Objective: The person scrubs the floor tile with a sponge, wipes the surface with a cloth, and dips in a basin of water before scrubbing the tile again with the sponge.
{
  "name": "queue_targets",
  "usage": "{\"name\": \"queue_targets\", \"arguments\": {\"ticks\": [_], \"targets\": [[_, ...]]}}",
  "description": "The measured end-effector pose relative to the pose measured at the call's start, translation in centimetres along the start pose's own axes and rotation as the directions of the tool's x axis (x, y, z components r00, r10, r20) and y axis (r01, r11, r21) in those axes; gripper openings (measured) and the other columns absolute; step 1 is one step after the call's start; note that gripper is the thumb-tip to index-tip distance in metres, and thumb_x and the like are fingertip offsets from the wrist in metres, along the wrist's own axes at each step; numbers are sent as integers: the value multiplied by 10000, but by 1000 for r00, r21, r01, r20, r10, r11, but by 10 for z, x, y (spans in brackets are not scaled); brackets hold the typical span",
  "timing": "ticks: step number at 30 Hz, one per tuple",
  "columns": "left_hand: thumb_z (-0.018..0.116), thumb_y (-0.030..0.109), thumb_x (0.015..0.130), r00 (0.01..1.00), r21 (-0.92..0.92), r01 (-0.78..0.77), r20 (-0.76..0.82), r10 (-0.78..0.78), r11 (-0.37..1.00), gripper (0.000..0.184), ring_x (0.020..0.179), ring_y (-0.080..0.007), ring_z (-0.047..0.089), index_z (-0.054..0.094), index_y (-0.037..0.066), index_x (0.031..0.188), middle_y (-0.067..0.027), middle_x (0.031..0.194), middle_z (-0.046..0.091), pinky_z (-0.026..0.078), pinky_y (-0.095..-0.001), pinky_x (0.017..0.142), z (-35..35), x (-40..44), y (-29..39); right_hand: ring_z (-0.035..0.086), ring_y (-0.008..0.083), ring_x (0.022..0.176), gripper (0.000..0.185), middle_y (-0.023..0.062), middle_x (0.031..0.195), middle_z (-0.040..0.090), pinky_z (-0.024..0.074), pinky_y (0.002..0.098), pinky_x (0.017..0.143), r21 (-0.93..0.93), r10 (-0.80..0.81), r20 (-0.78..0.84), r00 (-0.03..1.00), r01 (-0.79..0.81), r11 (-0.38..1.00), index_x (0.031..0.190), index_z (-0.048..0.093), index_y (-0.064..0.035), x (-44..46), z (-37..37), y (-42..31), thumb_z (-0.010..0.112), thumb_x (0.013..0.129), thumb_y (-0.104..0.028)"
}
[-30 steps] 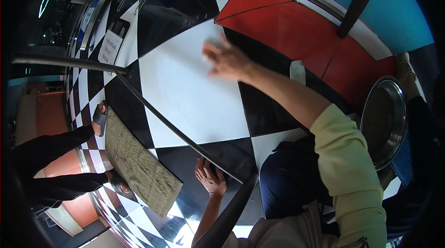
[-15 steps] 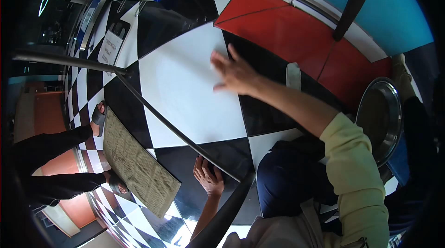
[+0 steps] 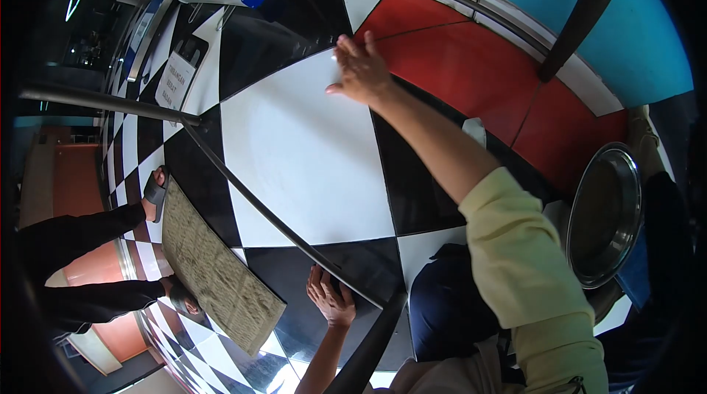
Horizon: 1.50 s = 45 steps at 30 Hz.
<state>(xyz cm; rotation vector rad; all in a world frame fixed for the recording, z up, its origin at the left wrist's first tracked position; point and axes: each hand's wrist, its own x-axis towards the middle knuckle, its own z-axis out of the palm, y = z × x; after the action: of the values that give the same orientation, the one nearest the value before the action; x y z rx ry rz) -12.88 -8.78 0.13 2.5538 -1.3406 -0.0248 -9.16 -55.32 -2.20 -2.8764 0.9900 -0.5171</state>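
My right hand, its arm in a rolled yellow sleeve, reaches out over the border between the large white floor tile and a red tile. Its fingers are spread; a small white spot by one fingertip is too small to make out. My left hand lies flat on a black tile, fingers spread, close beside a thin dark metal bar. Under my right forearm, partly hidden, is a whitish object whose kind I cannot tell.
A round metal basin stands at the right. On the left, another person's sandalled feet are by a woven mat. A printed sign stands beyond. A thick dark pole rises by the blue wall.
My right hand has swept up and slightly left, toward the far edge of the white tile. My left hand stays on the black tile. The view has shifted slightly.
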Motion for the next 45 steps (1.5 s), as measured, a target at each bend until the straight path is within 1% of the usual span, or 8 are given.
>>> {"name": "queue_targets", "arguments": {"ticks": [6, 10, 15, 21, 28, 30, 34, 45], "targets": [[482, 284, 916, 1000, 3, -3, -17, 3, 1000, 421, 1265, -401, 429, 487, 15, 1240, -199, 1334, 477, 301, -535, 1060, 0, 1, 2, 221, 230, 1457, 946, 151, 1466, 420, 112, 573, 1168, 149, -312, 59, 948, 300, 942, 1401, 389, 60, -54, -22, 17, 549, 819, -668], [494, 278, 907, 1000, -2, 13, 6, -13, 1000, 412, 1268, -404, 426, 496, 6, 1216, -204, 1320, 481, 297, -537, 1061, -2, 2, 3, 170, 222, 1476, 994, 154, 1525, 339, 89, 580, 1169, 92, -113, 165, 980, 99, 991, 1444, 331, 44, -7, -15, 0, 490, 825, -717], [510, 273, 899, 999, -2, 29, 18, -29, 1000, 391, 1274, -400, 420, 509, 1, 1179, -208, 1307, 487, 291, -538, 1065, 0, 0, 1, 104, 207, 1491, 1045, 125, 1582, 233, 23, 598, 1167, 150, -78, 284, 956, 36, 988, 1492, 239, 23, 42, 6, -65, 422, 832, -766], [460, 395, 918, 999, 37, -29, -20, 30, 999, 501, 1115, -409, 481, 515, 8, 1232, -229, 1248, 485, 344, -518, 970, 2, 1, -1, 98, 170, 1490, 1004, 82, 1583, 246, 12, 571, 1180, 130, -198, 272, 942, 168, 977, 1504, 245, -23, 49, 14, -92, 422, 840, -754], [469, 361, 916, 999, 28, -32, -9, 32, 999, 467, 1187, -403, 456, 507, 9, 1220, -222, 1281, 482, 326, -527, 1005, 3, -1, -2, 144, 155, 1479, 997, 63, 1546, 336, 45, 587, 1173, 19, -117, 240, 964, 116, 993, 1479, 310, -23, 42, 12, -49, 471, 818, -752], [493, 287, 910, 1000, 0, 5, 27, -5, 1000, 383, 1277, -399, 420, 502, 14, 1177, -209, 1324, 478, 296, -544, 1059, -1, -1, 1, 153, 159, 1478, 1003, 95, 1538, 346, 60, 581, 1175, 28, -107, 200, 974, 104, 994, 1464, 325, 7, 25, 5, -25, 465, 821, -750], [463, 392, 923, 999, 48, -24, -29, 26, 999, 506, 1148, -405, 471, 505, 9, 1252, -233, 1260, 484, 338, -515, 987, 4, 0, 1, 150, 198, 1482, 964, 137, 1534, 338, 81, 582, 1173, 49, -109, 167, 980, 102, 994, 1449, 335, 37, 16, -6, -15, 422, 860, -722], [478, 318, 923, 999, 54, -41, 4, 41, 998, 474, 1158, -413, 468, 500, -28, 1246, -237, 1286, 488, 333, -531, 996, 1, -2, -2, 122, 194, 1486, 975, 104, 1561, 295, 1, 572, 1178, 220, -243, 253, 936, 189, 957, 1471, 326, 0, 50, 24, -141, 445, 843, -737]]}}
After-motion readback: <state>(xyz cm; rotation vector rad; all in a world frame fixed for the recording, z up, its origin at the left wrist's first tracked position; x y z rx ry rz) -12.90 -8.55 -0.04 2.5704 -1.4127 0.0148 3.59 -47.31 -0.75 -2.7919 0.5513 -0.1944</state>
